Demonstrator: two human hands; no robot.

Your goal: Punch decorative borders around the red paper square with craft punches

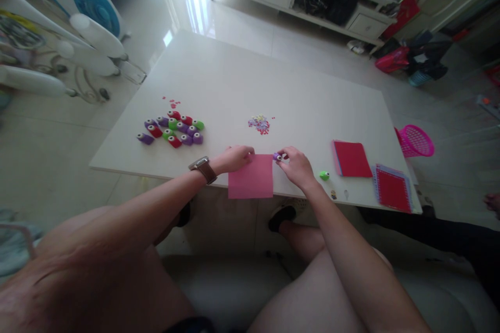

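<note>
A pink sheet of paper (252, 179) lies at the table's near edge, its lower part hanging over. My left hand (239, 157) grips the sheet near its upper left, with the fingertips at the top edge. Between the fingers of my right hand (295, 164) is a small purple craft punch (277, 156), held beside the sheet's upper right corner. Whether the paper sits inside the punch's slot is too small to tell. Beyond the sheet is a small heap of punched paper bits (260, 124). A green craft punch (324, 175) stands to the right of my right hand.
Several purple, red and green punches (174, 127) cluster at the left, with red paper bits (174, 104) behind them. Stacked red paper (353, 159) and a red sheet with punched edges (394, 187) lie right. A pink basket (417, 140) stands past the white table's (304, 93) right edge.
</note>
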